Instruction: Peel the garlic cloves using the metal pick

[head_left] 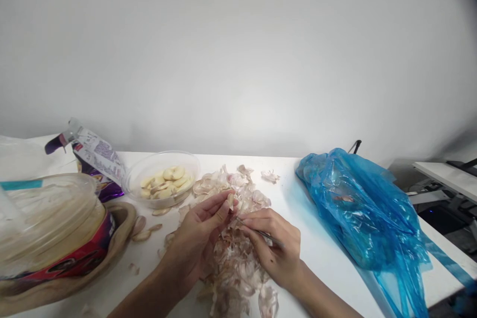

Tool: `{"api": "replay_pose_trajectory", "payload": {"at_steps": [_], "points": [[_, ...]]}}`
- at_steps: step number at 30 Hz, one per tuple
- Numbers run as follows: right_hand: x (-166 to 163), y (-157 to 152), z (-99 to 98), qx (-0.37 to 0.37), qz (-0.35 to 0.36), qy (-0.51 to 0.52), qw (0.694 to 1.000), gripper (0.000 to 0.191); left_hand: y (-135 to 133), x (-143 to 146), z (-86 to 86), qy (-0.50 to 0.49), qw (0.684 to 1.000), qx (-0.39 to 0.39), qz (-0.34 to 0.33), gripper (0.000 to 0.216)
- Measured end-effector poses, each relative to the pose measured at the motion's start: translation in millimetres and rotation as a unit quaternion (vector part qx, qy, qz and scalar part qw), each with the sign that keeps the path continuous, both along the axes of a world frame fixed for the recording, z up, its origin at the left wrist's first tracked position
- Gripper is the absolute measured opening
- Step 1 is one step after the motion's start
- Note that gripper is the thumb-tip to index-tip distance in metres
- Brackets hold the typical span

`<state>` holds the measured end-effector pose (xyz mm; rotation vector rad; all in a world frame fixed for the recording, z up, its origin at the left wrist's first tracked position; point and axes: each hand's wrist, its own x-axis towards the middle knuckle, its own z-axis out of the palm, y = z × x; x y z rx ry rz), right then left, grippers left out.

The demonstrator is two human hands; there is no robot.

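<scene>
- You are pinching a clove point(231, 201) in your left hand point(197, 243). The fingers point(218, 213) are closed on it at their tips, so most of the clove is standing clear of the palm, evidently to leave it open to the tool.
- You are holding a thin metal blade point(261, 233) in your right hand point(274, 251). The fingers point(257, 218) are clamped along it in a short, pen-like grip, and its tip is pointing at the clove. The grip appears chosen for fine control, not force.
- The two hands are meeting just above the table point(328, 258), with the clove held directly over a heap of skins point(238, 268). In my judgement you are working there so that whatever comes off is dropping onto the same heap.
- A clear bowl point(131, 181) is sitting just beyond your left hand, with peeled cloves point(166, 184) lying inside it, apart from the skins. It is standing within a short reach.
- A few loose pieces point(143, 231) are lying on the table between the bowl and a jar point(48, 223) at the left edge. I cannot tell whether they are cloves or skins.
- A purple packet point(99, 156) is leaning behind the jar.
- A blue bag point(357, 208) is lying crumpled to your right, well apart from both hands. Its contents are not readable.
</scene>
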<state>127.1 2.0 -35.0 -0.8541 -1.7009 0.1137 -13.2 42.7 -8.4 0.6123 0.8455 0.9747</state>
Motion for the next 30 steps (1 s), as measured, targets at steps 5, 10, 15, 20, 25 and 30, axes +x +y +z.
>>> {"api": "replay_pose_trajectory", "payload": {"at_steps": [5, 10, 15, 20, 25, 30], "points": [[0.0, 0.6, 1.2, 0.003, 0.01, 0.002, 1.0, 0.022, 0.6, 0.1, -2.2, -0.002, 1.0, 0.011, -0.01, 0.019], [-0.7, 1.6, 2.1, 0.006, 0.015, 0.007, 1.0, 0.023, 1.1, 0.8, -0.7, 0.005, 1.0, 0.015, -0.015, 0.02], [-0.4, 1.3, 0.5, -0.001, 0.016, 0.0, 1.0, 0.023, -0.4, 1.2, 0.4, 0.015, 1.0, 0.018, -0.021, 0.02], [-0.2, 1.7, -0.7, -0.001, 0.015, -0.004, 1.0, 0.022, -0.6, 0.9, -2.3, 0.023, 0.999, 0.016, -0.027, 0.022], [-0.7, 2.9, -0.3, -0.009, 0.009, -0.012, 1.0, 0.018, 1.3, 0.3, -5.3, 0.025, 0.999, 0.028, -0.027, 0.023], [-1.0, 3.7, 0.0, -0.012, 0.009, -0.014, 1.0, 0.016, 2.3, 0.1, -5.6, 0.028, 0.999, 0.026, -0.025, 0.024]]}}
